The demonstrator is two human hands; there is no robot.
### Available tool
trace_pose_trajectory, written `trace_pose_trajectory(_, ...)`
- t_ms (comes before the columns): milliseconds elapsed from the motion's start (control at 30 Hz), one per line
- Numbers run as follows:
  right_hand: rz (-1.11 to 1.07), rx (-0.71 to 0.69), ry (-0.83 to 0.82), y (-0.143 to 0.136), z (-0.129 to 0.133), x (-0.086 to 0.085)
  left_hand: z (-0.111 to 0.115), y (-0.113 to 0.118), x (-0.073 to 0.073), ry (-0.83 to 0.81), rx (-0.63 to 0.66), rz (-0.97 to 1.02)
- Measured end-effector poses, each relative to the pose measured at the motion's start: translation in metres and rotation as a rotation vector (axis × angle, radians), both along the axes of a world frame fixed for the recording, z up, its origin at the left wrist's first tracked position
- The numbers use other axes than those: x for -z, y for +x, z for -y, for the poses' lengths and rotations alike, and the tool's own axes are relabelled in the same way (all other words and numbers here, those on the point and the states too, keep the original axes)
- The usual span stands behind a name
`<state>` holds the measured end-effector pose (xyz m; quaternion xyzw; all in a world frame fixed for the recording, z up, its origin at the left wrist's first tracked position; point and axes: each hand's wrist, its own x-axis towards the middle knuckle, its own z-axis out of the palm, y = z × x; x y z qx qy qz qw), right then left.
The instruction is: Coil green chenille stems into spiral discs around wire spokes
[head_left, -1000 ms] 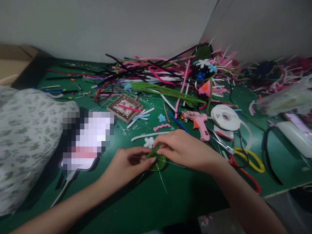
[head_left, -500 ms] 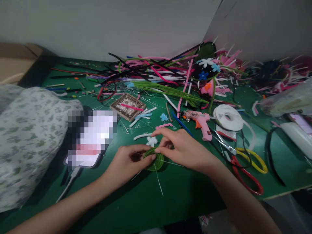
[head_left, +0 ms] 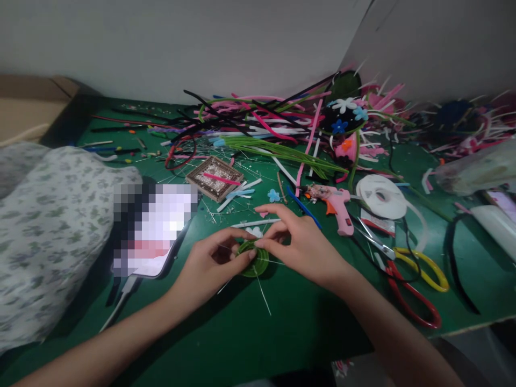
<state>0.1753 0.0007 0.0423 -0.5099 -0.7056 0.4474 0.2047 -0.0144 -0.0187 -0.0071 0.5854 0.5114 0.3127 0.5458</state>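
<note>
A round green coil of pipe cleaner [head_left: 260,264], with thin wires sticking out like spokes, is between my hands above the green table. My left hand [head_left: 220,255] grips its left side, thumb on top and fingers behind. At the coil's upper edge my right hand [head_left: 292,239] pinches the green strand between thumb and forefinger; the fingertips hide the exact spot. Just beyond the coil lie a white flower [head_left: 255,231], partly covered by my fingers, and a white pipe cleaner [head_left: 258,222].
To the right lie a pink glue gun [head_left: 341,209], a white ribbon roll [head_left: 381,196] and scissors [head_left: 391,252] with red and yellow handles. A phone [head_left: 161,231] and floral cloth [head_left: 60,236] are on the left. Behind are a woven square [head_left: 215,177] and piled pipe cleaners [head_left: 258,115].
My right hand has shifted slightly along the coil's upper edge, and more of the white pipe cleaner shows behind it. The whole view has moved a little.
</note>
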Motion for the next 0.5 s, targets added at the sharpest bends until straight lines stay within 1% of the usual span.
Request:
trace_pose_trajectory(367, -0.043, 0.009, -0.01, 0.0011, 0.0006, 0.0018, -0.0022, 0.0, 0.0013, -0.023, 0.035, -0.023)
trace_pose_trajectory(500, -0.065, 0.02, -0.02, 0.0008, 0.0005, 0.0017, -0.0016, -0.0009, 0.0019, -0.005, 0.046, -0.053)
